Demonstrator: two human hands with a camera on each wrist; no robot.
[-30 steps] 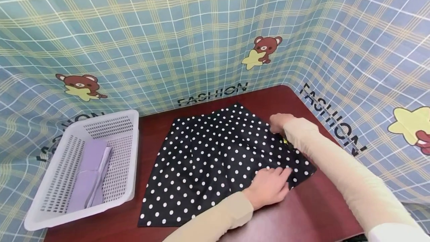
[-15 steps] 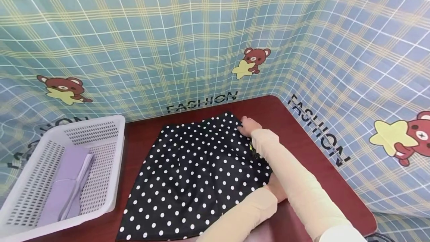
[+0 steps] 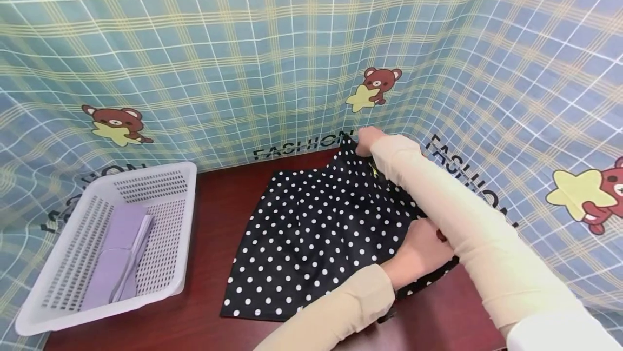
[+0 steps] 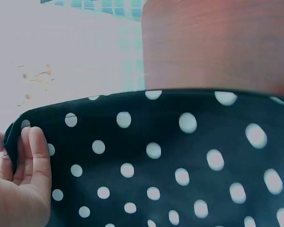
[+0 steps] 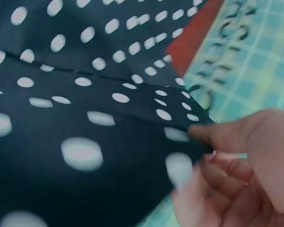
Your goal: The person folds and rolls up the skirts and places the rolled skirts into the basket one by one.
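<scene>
A black cloth with white polka dots (image 3: 311, 232) lies spread on the dark red table (image 3: 214, 199), its right side lifted. My right hand (image 3: 368, 139) pinches the cloth's far right corner (image 5: 194, 127) and holds it up near the back wall. My left hand (image 3: 421, 251) grips the cloth's near right edge (image 4: 19, 137), fingers curled round the hem. Both arms wear beige sleeves, and the right forearm crosses above the left hand.
A white perforated basket (image 3: 160, 286) stands at the left of the table with a folded lilac cloth (image 3: 119, 256) inside. A blue plaid curtain with bears and "FASHION" lettering (image 3: 302, 145) walls the table at the back and right. Bare table shows between basket and cloth.
My right hand has moved from the cloth's right edge to its far corner and lifted it toward the back wall. My left hand has closed on the near right edge and raised it.
</scene>
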